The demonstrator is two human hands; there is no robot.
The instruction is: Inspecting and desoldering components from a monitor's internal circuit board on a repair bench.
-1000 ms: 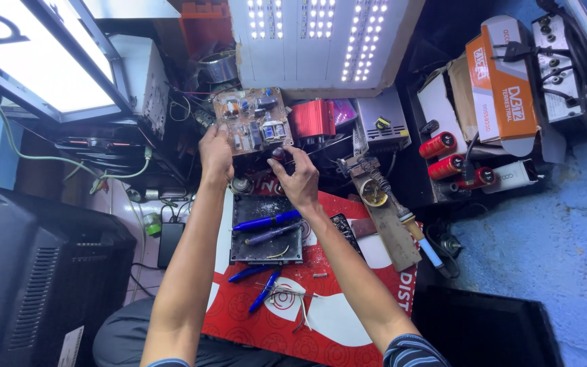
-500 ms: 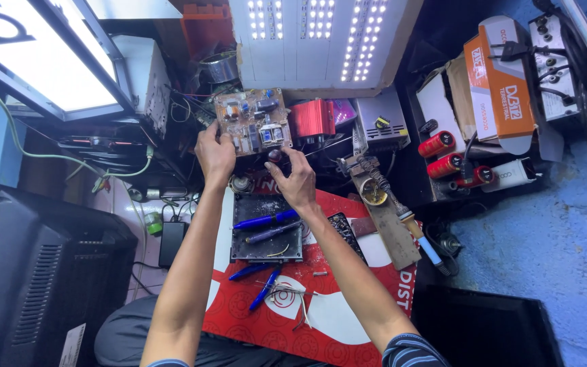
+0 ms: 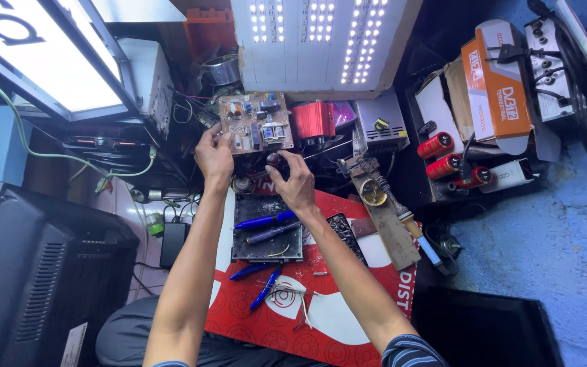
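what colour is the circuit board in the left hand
Tan-brown circuit board, seen in the head view.

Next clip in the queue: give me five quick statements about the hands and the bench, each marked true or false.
1. The left hand holds a circuit board by its left edge. True.
2. The right hand grips a blue pen. False: the blue pens lie on the dark metal plate below it; the fingers pinch a small dark part.
3. An LED panel shines above the board. True.
4. The red cylinders stand left of the left arm. False: they are on the right.
5. The red mat is bare. False: pens and bits lie there.
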